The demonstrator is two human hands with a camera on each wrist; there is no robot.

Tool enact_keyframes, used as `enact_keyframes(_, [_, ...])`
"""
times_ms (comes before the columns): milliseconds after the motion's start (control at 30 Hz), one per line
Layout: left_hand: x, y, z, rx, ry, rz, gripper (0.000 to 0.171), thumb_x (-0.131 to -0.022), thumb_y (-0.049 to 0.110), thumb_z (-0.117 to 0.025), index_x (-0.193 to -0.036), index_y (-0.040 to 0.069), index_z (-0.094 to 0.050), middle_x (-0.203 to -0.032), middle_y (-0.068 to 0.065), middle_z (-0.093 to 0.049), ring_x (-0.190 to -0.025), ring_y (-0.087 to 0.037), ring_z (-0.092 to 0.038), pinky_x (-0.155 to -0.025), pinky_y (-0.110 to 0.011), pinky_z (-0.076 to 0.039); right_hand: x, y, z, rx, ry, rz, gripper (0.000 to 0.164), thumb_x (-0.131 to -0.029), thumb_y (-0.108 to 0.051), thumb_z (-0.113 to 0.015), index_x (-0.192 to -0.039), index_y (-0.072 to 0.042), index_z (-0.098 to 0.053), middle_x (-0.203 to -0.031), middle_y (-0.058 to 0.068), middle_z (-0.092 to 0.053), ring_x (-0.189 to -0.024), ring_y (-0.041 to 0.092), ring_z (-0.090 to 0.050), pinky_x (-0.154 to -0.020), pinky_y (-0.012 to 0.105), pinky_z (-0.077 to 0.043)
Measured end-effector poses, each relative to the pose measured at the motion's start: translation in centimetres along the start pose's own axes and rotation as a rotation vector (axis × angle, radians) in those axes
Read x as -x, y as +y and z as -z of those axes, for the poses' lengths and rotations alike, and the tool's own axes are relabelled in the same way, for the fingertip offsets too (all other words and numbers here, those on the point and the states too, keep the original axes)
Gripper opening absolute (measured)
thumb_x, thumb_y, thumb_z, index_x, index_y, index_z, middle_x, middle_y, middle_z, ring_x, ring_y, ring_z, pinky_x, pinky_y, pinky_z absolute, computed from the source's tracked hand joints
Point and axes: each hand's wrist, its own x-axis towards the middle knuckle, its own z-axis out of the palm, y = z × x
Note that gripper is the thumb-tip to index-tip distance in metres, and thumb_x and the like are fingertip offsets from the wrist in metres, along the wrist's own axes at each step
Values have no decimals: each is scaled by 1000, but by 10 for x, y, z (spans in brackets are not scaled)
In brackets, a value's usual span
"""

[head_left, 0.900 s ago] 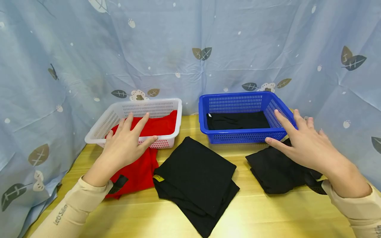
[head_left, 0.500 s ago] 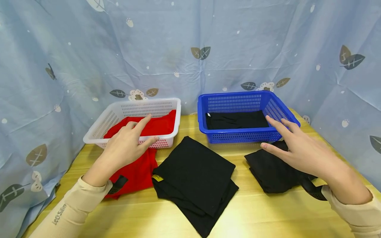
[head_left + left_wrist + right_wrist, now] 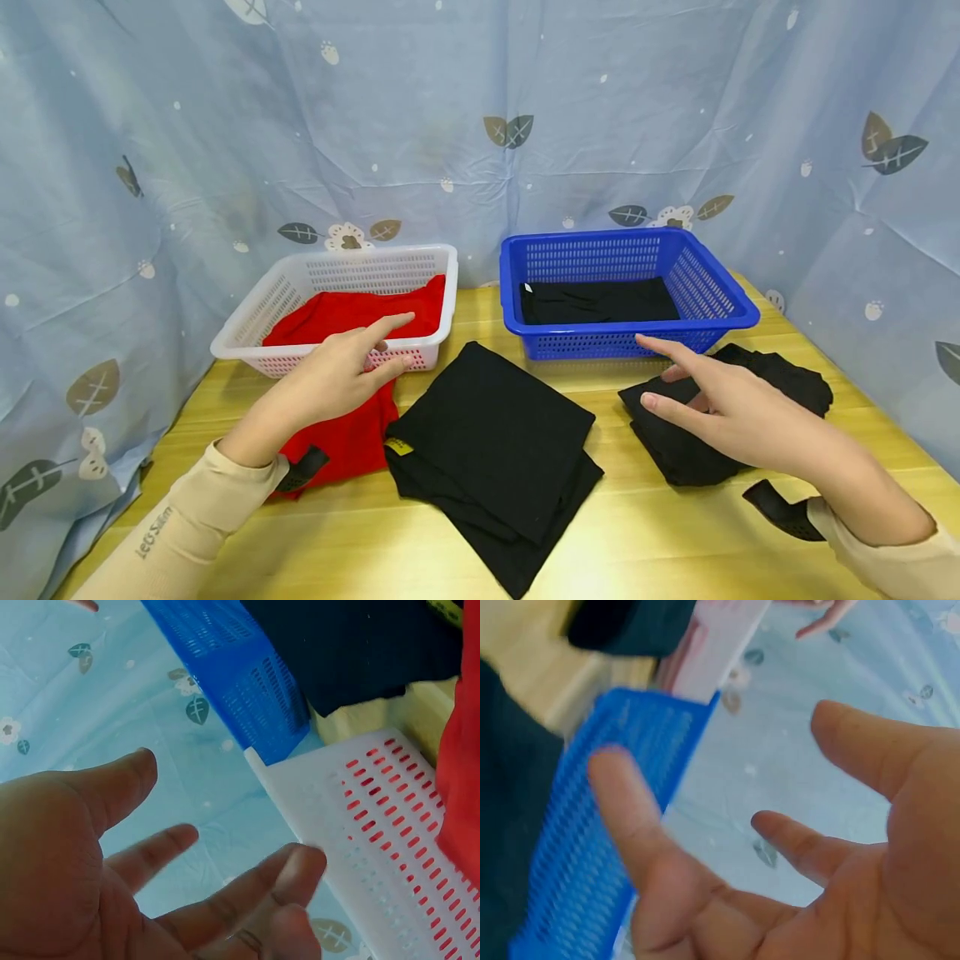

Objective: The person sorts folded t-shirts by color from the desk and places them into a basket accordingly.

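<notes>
Fingers apart, the right hand hovers over black cloth at centre right, the spread left hand by red cloth, lower left.

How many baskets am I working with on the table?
2: a white basket on the left with red cloth inside, and a blue basket on the right with black cloth inside. Any outside the camera views can't be counted.

Head view, bright and sharp, pale glare at near edge of worktop; wrist views dimmer, right one blurred.
</notes>
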Motion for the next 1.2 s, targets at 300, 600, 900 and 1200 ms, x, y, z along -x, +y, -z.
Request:
enact_keyframes(300, [-5, -2, -8, 127, -96, -71, 40, -107, 29, -68, -145, 20, -58, -118, -8, -78, -98, -20, -74, -84, -42, -60, -1, 1, -24, -293, -212, 79, 71, -111, -36, -60, -171, -23, -25, -132, 11, -71, -76, 15, -79, -77, 28, -58])
enact_keyframes(600, [-10, -10, -25, 136, -205, -81, 33, -108, 22, -65, -141, 19, -64, -135, -9, -72, -111, -23, -70, -95, -45, -58, -1, 1, -47, -476, -374, 81, 67, -113, -33, -58, -171, -25, -26, -124, 16, -69, -75, 29, -79, -71, 33, -58])
enact_keyframes(900, [-20, -13, -36, 202, -324, -31, 48, -108, 22, -64, -154, 13, -55, -100, -10, -72, -84, -17, -67, -78, -35, -53, -5, 1, -62, -500, -438, 93, 66, -113, -35, -57, -170, -25, -26, -118, 9, -73, -70, 28, -80, -86, 24, -50])
enact_keyframes(1200, [-24, -15, -47, 270, -391, 57, 49, -106, 23, -68, -153, 16, -55, -90, -10, -69, -61, -19, -64, -70, -33, -55, -7, 0, -69, -549, -435, 80, 65, -112, -34, -60, -168, -21, -31, -115, 12, -72, -68, 31, -79, -80, 25, -52])
